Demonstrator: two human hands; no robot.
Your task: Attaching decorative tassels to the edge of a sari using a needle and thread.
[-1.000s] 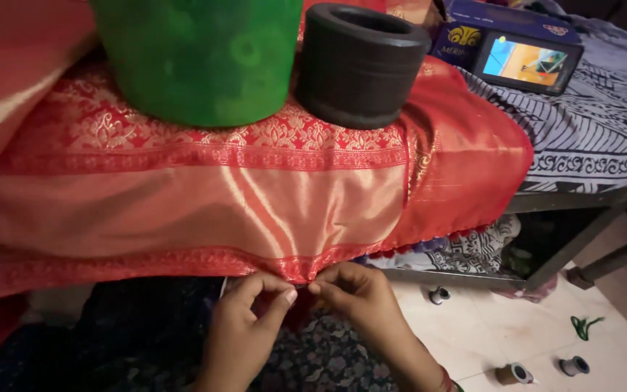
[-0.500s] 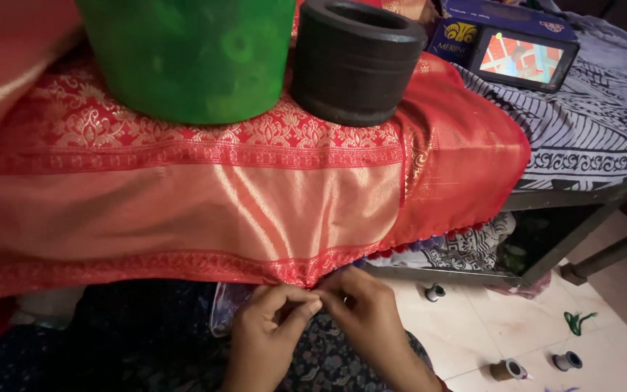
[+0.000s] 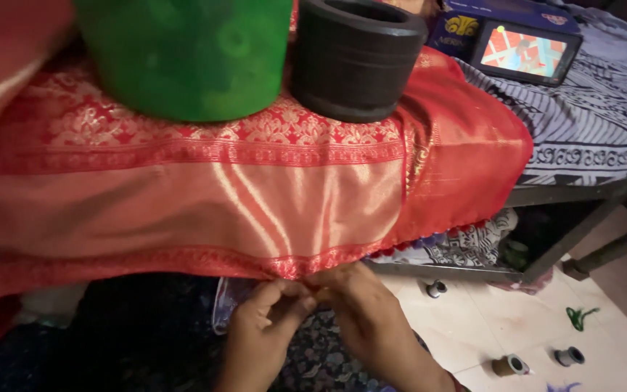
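Both hands meet at the near hanging edge of the red and gold silk sari [image 3: 255,210], which is draped over the near side of a bed. The left hand [image 3: 266,319] has its fingertips pressed together on the woven border just below the hem, a narrow grip that pinches the fringe. The right hand [image 3: 361,312] closes its fingers on the same spot from the right, touching the left hand's fingertips. What exactly lies between the fingers, thread or tassel, is too small to tell.

Compared with a second ago, the hands have kept to the same point on the hem and drawn slightly nearer to the cloth's edge, while the view has tipped down a little. The work looks settled on this one stretch of border.

On top of the sari, far from the hands, a green plastic tub [image 3: 186,54] and a black cylindrical weight [image 3: 357,58] stand side by side, pinning the cloth. To the far right a phone [image 3: 525,52] with a lit screen lies on a patterned bedsheet [image 3: 596,123]. On the tiled floor at the near right lie several small thread spools [image 3: 509,364].
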